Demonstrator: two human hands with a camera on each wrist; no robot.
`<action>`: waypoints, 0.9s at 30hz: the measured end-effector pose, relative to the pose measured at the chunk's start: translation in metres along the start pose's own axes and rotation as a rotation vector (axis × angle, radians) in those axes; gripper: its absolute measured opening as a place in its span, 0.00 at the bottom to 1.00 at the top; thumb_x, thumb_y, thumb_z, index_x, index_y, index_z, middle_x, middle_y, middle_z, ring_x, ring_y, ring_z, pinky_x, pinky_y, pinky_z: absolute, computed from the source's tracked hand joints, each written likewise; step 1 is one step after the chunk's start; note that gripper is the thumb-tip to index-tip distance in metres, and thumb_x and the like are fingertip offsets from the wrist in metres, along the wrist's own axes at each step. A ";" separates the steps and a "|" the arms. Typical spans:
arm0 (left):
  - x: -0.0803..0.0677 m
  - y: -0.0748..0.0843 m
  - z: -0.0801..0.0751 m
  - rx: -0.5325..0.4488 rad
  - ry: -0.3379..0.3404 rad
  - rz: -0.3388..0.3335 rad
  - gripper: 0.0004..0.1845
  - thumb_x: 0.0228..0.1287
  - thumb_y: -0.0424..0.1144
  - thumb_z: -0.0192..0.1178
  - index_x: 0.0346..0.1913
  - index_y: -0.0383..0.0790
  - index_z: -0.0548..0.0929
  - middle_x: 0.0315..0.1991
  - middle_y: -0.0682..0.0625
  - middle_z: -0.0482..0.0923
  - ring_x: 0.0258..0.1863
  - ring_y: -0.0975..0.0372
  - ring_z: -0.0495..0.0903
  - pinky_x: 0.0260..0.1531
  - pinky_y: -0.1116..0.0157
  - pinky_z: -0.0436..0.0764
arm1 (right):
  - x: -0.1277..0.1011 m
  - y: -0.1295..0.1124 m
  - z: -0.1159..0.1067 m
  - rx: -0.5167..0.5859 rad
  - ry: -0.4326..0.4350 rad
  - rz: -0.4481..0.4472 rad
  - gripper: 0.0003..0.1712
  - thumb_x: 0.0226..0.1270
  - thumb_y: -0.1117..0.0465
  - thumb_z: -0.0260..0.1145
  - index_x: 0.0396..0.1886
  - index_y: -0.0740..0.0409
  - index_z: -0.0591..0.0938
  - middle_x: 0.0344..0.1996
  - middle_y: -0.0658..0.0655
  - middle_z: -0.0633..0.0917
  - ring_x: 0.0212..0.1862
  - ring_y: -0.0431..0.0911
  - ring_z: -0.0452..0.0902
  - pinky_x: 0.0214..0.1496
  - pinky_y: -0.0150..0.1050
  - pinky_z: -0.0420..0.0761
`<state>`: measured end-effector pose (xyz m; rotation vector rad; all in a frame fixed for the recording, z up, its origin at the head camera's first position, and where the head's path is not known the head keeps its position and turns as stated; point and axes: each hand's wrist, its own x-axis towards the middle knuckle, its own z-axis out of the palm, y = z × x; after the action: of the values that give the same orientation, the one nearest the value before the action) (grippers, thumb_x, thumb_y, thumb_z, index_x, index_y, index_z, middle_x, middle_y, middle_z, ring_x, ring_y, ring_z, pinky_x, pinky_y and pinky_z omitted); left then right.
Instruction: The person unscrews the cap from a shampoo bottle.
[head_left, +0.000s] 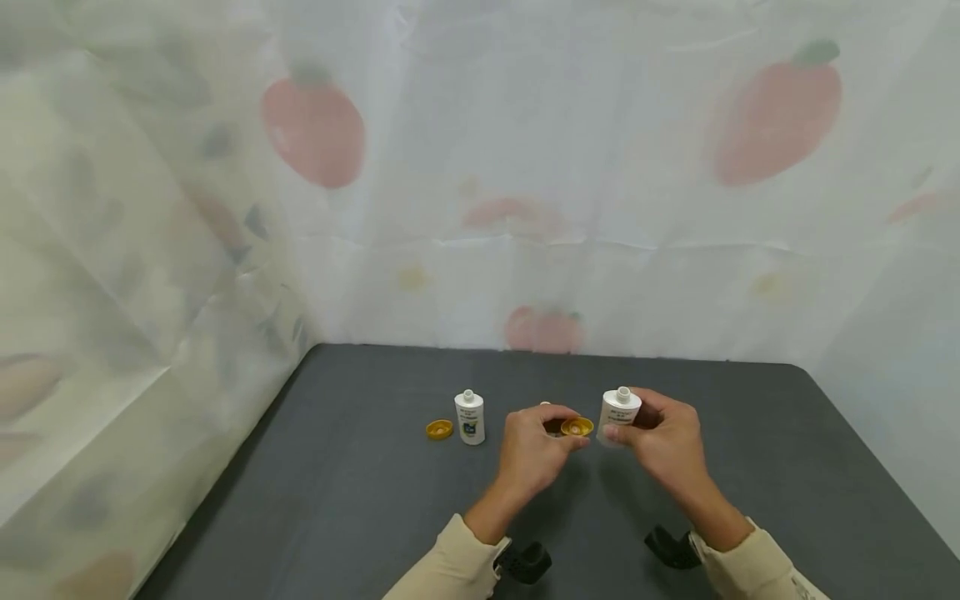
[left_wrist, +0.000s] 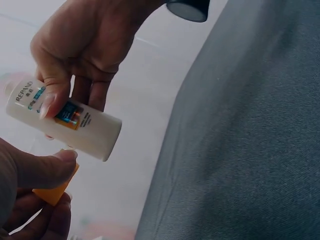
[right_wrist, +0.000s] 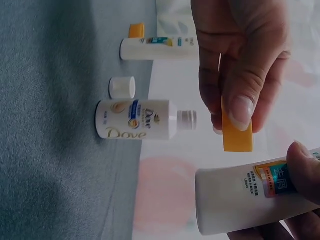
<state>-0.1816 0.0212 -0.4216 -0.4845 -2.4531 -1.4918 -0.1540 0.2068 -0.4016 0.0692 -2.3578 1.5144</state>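
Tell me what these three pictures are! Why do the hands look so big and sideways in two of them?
They all show the same moment, filmed by three cameras on one person. The wide picture comes from a camera on the head, looking down at a dark table. The other two come from small cameras strapped to the wrists, so they sit very close and tilted.

The right hand holds a small white bottle with its top open. The left hand pinches a little orange cap right beside it.

On the table stand two more bottles: another white one with an orange cap lying next to it, and a Dove bottle with a white cap beside it, mostly hidden behind the hands in the head view.
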 end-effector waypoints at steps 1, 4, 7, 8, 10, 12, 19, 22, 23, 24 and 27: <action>0.000 -0.001 0.002 0.013 0.006 0.003 0.12 0.51 0.34 0.82 0.40 0.44 0.94 0.36 0.51 0.91 0.35 0.69 0.86 0.37 0.75 0.84 | 0.001 0.001 0.000 -0.004 -0.001 0.003 0.28 0.55 0.70 0.81 0.58 0.64 0.86 0.49 0.68 0.90 0.40 0.25 0.84 0.42 0.28 0.86; 0.001 -0.003 0.008 0.036 0.020 0.001 0.12 0.50 0.33 0.82 0.39 0.43 0.94 0.35 0.51 0.91 0.33 0.70 0.85 0.36 0.75 0.83 | 0.005 0.005 -0.001 -0.028 -0.005 0.010 0.29 0.57 0.69 0.81 0.60 0.64 0.86 0.50 0.68 0.90 0.41 0.26 0.84 0.43 0.28 0.86; 0.001 -0.005 0.014 0.043 0.022 -0.006 0.12 0.50 0.32 0.82 0.38 0.42 0.94 0.35 0.51 0.91 0.33 0.70 0.85 0.35 0.75 0.83 | 0.007 0.008 -0.001 -0.051 -0.011 0.006 0.29 0.58 0.68 0.80 0.60 0.64 0.85 0.50 0.68 0.90 0.43 0.33 0.87 0.43 0.28 0.86; 0.001 -0.005 0.015 0.046 0.024 -0.008 0.12 0.49 0.32 0.82 0.38 0.42 0.94 0.34 0.51 0.92 0.33 0.70 0.85 0.35 0.75 0.83 | 0.008 0.008 -0.001 -0.060 -0.011 0.001 0.29 0.58 0.68 0.80 0.60 0.65 0.85 0.50 0.68 0.90 0.44 0.37 0.88 0.43 0.29 0.86; 0.001 -0.006 0.019 0.063 0.033 -0.009 0.12 0.49 0.32 0.82 0.38 0.42 0.94 0.34 0.51 0.92 0.33 0.70 0.86 0.35 0.75 0.83 | 0.010 0.010 -0.001 -0.072 -0.012 -0.005 0.29 0.58 0.68 0.80 0.60 0.65 0.85 0.50 0.69 0.90 0.44 0.40 0.89 0.43 0.30 0.87; 0.001 -0.007 0.023 0.083 0.043 -0.006 0.12 0.49 0.32 0.82 0.38 0.42 0.94 0.34 0.51 0.92 0.33 0.69 0.86 0.35 0.75 0.83 | 0.012 0.012 -0.002 -0.075 -0.013 -0.001 0.29 0.58 0.68 0.80 0.61 0.65 0.85 0.50 0.69 0.90 0.44 0.41 0.88 0.43 0.30 0.86; 0.003 -0.011 0.034 0.176 0.081 0.023 0.12 0.47 0.32 0.83 0.37 0.43 0.94 0.33 0.51 0.92 0.33 0.65 0.87 0.35 0.73 0.84 | 0.018 0.017 -0.004 -0.083 -0.013 0.024 0.29 0.59 0.69 0.79 0.61 0.67 0.84 0.50 0.70 0.89 0.47 0.50 0.90 0.43 0.29 0.86; 0.004 -0.012 0.038 0.205 0.097 0.044 0.12 0.46 0.32 0.83 0.37 0.42 0.94 0.33 0.51 0.92 0.33 0.64 0.88 0.35 0.71 0.85 | 0.020 0.019 -0.005 -0.089 -0.016 0.032 0.29 0.59 0.70 0.79 0.61 0.67 0.84 0.51 0.71 0.89 0.48 0.55 0.90 0.43 0.30 0.86; 0.005 -0.013 0.039 0.213 0.100 0.051 0.12 0.46 0.32 0.83 0.37 0.42 0.94 0.33 0.51 0.92 0.33 0.63 0.88 0.35 0.71 0.85 | 0.020 0.020 -0.005 -0.090 -0.018 0.032 0.29 0.59 0.70 0.79 0.61 0.68 0.84 0.51 0.71 0.89 0.48 0.56 0.90 0.43 0.31 0.87; 0.005 -0.014 0.040 0.219 0.103 0.058 0.12 0.46 0.32 0.83 0.37 0.42 0.94 0.33 0.51 0.92 0.33 0.63 0.89 0.35 0.70 0.85 | 0.021 0.021 -0.005 -0.091 -0.020 0.032 0.29 0.59 0.70 0.79 0.61 0.68 0.84 0.50 0.71 0.89 0.49 0.57 0.90 0.44 0.33 0.87; 0.007 -0.016 0.043 0.235 0.107 0.066 0.12 0.47 0.32 0.82 0.38 0.41 0.94 0.34 0.50 0.92 0.34 0.62 0.89 0.36 0.69 0.86 | 0.022 0.025 -0.006 -0.089 -0.022 0.032 0.29 0.59 0.70 0.79 0.61 0.68 0.84 0.50 0.71 0.89 0.49 0.58 0.89 0.46 0.40 0.89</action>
<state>-0.1956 0.0542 -0.4515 -0.4230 -2.4606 -1.1541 -0.1791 0.2259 -0.4144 0.0273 -2.4520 1.4276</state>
